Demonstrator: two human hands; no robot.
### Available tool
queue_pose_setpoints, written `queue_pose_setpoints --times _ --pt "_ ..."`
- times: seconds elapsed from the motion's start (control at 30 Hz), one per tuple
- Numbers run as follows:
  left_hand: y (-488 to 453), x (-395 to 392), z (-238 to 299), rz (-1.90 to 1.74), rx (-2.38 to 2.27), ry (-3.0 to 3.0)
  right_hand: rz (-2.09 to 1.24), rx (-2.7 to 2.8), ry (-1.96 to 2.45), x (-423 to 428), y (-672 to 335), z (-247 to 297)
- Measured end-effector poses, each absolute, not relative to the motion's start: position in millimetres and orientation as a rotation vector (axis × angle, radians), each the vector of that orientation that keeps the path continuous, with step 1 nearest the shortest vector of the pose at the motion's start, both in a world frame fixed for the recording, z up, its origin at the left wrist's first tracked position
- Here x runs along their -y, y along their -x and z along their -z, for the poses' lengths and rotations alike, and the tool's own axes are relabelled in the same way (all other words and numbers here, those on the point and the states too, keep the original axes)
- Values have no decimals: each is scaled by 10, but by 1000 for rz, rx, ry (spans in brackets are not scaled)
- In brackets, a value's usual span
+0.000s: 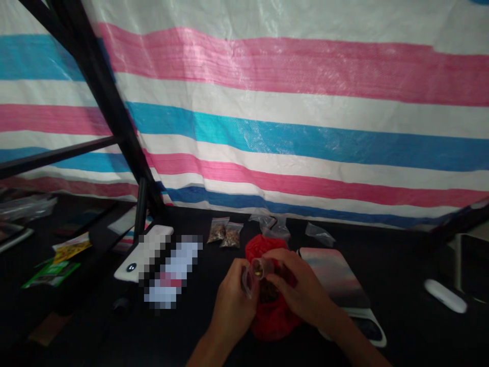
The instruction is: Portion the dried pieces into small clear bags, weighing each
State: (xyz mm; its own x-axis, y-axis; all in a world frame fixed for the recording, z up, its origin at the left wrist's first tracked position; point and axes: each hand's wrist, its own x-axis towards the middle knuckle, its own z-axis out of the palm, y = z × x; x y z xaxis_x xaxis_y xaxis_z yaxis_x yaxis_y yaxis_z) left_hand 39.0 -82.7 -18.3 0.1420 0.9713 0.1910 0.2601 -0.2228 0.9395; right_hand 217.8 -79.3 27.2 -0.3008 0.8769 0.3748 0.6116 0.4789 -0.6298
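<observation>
My right hand is closed around a small clear plastic cup, tilted so its mouth faces me, with something golden-brown inside. In my left hand, the fingers grip a clear plastic zip bag, its mouth spread beside the cup. Under both hands lies an opened red plastic bag with small dark pieces in it, partly hidden by my fingers. Just beyond, two small filled zip bags lie side by side, holding brownish bits.
Loose clear bags and another clear bag lie at the back of the black table. Right of my hands is a flat pinkish-grey device, then a white oblong object. A white phone-like device and green packet lie left, near a black post.
</observation>
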Motion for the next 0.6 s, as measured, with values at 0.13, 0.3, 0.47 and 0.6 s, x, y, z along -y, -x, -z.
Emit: queue_pose_setpoints --times 0.13,0.3,0.47,0.6 --pt "-414 831 154 -1103 -1200 -1670 -293 2169 1046 839 -2147 -278" --pt "-410 819 156 -1146 -1183 -1700 -97 2288 951 881 -2134 -259" --pt "-379 802 122 -1241 -1174 -1706 -5 2183 970 895 -2112 -202" --pt "-354 799 85 -1252 -1190 -1687 -24 2072 1109 841 -2159 -209"
